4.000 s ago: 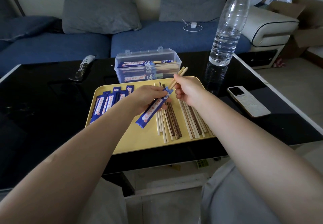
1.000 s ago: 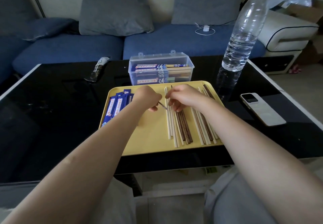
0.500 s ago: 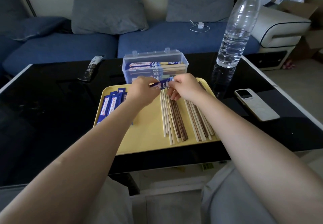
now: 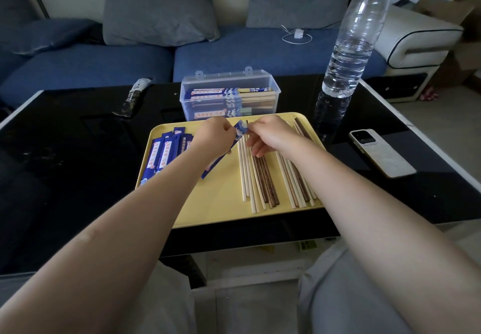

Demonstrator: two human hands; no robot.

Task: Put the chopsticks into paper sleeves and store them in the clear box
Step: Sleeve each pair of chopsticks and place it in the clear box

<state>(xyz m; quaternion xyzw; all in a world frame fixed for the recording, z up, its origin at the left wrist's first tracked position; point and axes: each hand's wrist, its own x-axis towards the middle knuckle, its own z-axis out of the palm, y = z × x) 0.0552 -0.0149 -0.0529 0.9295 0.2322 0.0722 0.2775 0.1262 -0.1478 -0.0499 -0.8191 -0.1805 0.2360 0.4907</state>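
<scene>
Centrally, left hand (image 4: 214,135) and right hand (image 4: 270,134) both pinching one blue sleeve (image 4: 240,131) above tray (image 4: 216,203).

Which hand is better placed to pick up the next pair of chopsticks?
Right. The right hand hovers directly over the loose chopsticks, while the left hand holds the blue sleeve.

A home living room is showing itself here: a blue sofa (image 4: 260,52) with grey cushions (image 4: 158,12) is sitting behind a glossy black coffee table (image 4: 65,151), where a water bottle (image 4: 351,47), a phone (image 4: 380,152) and a charger (image 4: 296,35) are lying about.
</scene>
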